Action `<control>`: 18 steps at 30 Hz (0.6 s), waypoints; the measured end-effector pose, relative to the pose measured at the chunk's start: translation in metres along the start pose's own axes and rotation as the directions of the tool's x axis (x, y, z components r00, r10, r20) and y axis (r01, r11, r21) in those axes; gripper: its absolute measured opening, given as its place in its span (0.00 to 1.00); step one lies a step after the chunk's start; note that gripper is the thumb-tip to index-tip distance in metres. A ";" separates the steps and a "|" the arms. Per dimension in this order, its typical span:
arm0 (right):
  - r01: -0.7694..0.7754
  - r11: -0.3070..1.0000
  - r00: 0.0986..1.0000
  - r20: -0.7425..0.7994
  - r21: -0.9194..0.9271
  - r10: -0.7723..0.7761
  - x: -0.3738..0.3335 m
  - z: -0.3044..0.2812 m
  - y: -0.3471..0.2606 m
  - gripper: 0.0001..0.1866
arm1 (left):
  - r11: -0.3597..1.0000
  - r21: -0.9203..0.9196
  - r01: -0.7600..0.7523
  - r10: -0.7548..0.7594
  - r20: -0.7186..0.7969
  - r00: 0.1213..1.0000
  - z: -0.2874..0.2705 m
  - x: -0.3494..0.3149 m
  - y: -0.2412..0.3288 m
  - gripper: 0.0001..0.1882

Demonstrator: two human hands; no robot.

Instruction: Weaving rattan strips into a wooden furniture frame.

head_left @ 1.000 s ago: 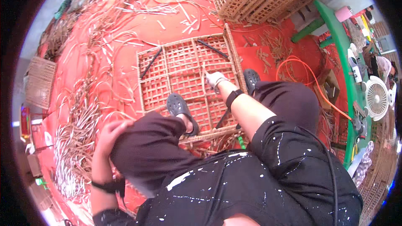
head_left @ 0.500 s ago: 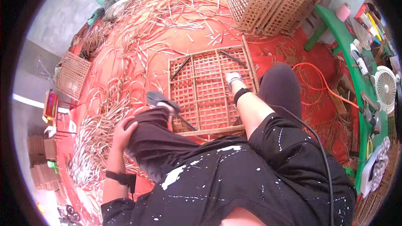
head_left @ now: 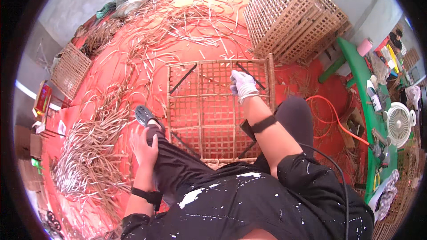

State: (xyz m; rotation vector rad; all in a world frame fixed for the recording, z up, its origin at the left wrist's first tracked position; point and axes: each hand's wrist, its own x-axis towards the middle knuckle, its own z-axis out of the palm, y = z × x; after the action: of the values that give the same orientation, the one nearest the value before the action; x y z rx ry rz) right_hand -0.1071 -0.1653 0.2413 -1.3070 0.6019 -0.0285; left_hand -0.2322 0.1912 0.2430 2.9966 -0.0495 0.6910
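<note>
A rectangular woven rattan panel (head_left: 200, 126) with crossbars and black diagonal corner strips is in front of me, between my legs. Over its far right part is my right hand (head_left: 243, 84) in a white glove, fingers curled in beside a long crossbar. What they hold, if anything, is hidden. My bare left hand (head_left: 144, 147) is by my left knee, thumb and fingers apart, holding nothing.
Loose rattan strips (head_left: 93, 151) heap on the red floor at left. Stacked woven panels (head_left: 293, 18) lean at the far right. A green bench (head_left: 367, 102) carries a white fan (head_left: 398, 124) and tools. An orange hose (head_left: 333, 111) curves beside my right knee.
My right hand has risen off the panel's middle and its fingers now show curled. My left hand has shifted off the knee with fingers spreading. My left foot has moved left, away from the panel.
</note>
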 end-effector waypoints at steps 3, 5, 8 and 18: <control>0.094 0.985 0.973 0.195 0.144 -0.121 -0.055 0.000 -0.044 0.13 | 0.793 -0.597 -0.119 0.143 -0.008 0.990 -0.003 0.031 0.034 0.13; 0.240 0.968 0.896 0.367 0.072 -0.249 -0.096 0.002 -0.053 0.15 | 0.531 -0.671 0.517 -0.010 0.606 0.796 -0.005 0.051 0.065 0.17; 0.365 0.927 0.774 0.582 -0.086 -0.251 -0.163 -0.008 -0.044 0.14 | -0.075 -0.447 0.891 0.214 0.866 0.452 0.001 0.075 0.122 0.29; 0.849 0.458 0.409 0.876 -0.263 -0.256 -0.226 -0.054 -0.018 0.14 | 0.113 -0.255 0.960 0.192 0.954 0.230 0.070 0.060 0.236 0.12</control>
State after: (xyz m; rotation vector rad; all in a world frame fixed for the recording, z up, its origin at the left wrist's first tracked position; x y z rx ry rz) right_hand -0.3161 -0.1400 0.3408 -2.0640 -0.7624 0.1398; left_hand -0.1583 -0.0502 0.2199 1.4413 0.4367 -0.9020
